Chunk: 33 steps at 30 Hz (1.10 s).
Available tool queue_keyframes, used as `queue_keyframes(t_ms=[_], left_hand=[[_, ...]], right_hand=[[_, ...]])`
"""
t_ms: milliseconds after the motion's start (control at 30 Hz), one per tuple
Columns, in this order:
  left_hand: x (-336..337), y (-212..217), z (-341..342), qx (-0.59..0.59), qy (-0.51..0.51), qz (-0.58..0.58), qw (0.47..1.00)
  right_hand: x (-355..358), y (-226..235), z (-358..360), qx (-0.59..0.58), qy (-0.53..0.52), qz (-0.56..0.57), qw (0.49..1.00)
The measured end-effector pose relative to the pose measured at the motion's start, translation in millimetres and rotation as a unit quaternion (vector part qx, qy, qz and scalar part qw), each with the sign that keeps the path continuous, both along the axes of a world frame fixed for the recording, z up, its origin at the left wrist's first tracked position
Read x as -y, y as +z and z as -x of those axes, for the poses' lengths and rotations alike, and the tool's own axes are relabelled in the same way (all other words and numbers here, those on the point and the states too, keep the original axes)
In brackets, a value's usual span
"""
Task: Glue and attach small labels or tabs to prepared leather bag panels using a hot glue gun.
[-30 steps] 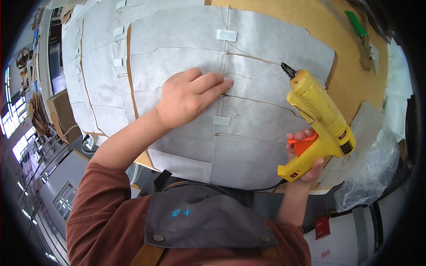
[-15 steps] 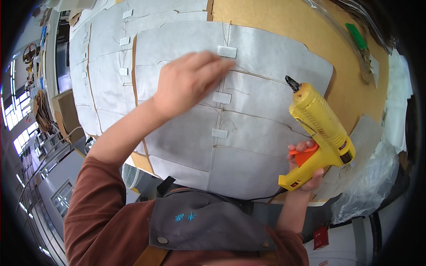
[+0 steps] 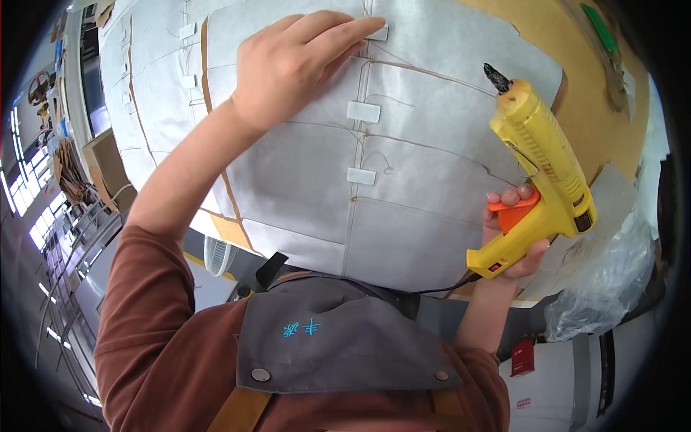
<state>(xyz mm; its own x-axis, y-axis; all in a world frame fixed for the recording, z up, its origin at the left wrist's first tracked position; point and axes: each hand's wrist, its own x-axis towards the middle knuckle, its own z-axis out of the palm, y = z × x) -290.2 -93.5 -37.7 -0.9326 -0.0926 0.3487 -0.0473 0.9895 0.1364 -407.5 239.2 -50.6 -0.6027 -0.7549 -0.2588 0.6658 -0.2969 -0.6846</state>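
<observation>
My left hand [image 3: 291, 65] reaches over large silvery-grey sheets [image 3: 288, 187], its fingers stretched forward and close together. One fingertip touches a small white rectangular tab [image 3: 382, 33] at the top; the hand covers part of that tab. Below it, two more white tabs, a middle one [image 3: 364, 112] and a lower one [image 3: 361, 176], lie along the seam with thin strings beside them. My right hand [image 3: 529, 263] is closed round the handle of a yellow hot glue gun [image 3: 543, 155], fingers at its orange trigger [image 3: 517, 213]. The gun's blackened nozzle [image 3: 497, 78] points up and left, above the sheets.
Brown board [image 3: 489, 14] shows beyond the sheets. A green-handled tool [image 3: 601, 27] lies at the far right, with clear plastic wrap [image 3: 590, 295] nearer. The gun's black cord [image 3: 432, 291] runs along the table's front edge. A cardboard box [image 3: 108, 167] stands at the left.
My left hand has moved up and now touches the upper tab. The glue gun appears slightly higher and farther right, still in my right hand. The whole view has shifted somewhat.
</observation>
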Motion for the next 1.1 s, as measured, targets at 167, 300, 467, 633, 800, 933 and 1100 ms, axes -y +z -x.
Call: queue_keyframes(t_ms=[167,300,467,633,800,933,1100], left_hand=[[-62,16,-48,0.074,-0.003,-0.163,0.984],[-94,17,-69,0.164,0.083,-0.266,0.946],[-103,24,-62,0.24,0.195,-0.338,0.889],[-98,24,-50,0.255,0.204,-0.418,0.848],[-104,35,-40,0.32,0.259,-0.398,0.82],[-108,32,-45,0.311,0.23,-0.375,0.842],[-115,13,-74,0.171,0.162,-0.349,0.907]], right_hand=[[-14,0,-10,0.028,-0.042,0.001,0.999],[-24,-4,-9,0.027,-0.028,0.012,0.999],[-30,-7,-11,0.029,-0.057,0.035,0.997],[-37,4,-21,0.065,-0.057,-0.031,0.996],[-38,25,-30,0.081,-0.025,-0.018,0.996],[-69,50,-51,0.113,-0.051,0.061,0.99],[-129,80,-75,0.082,-0.101,-0.021,0.991]])
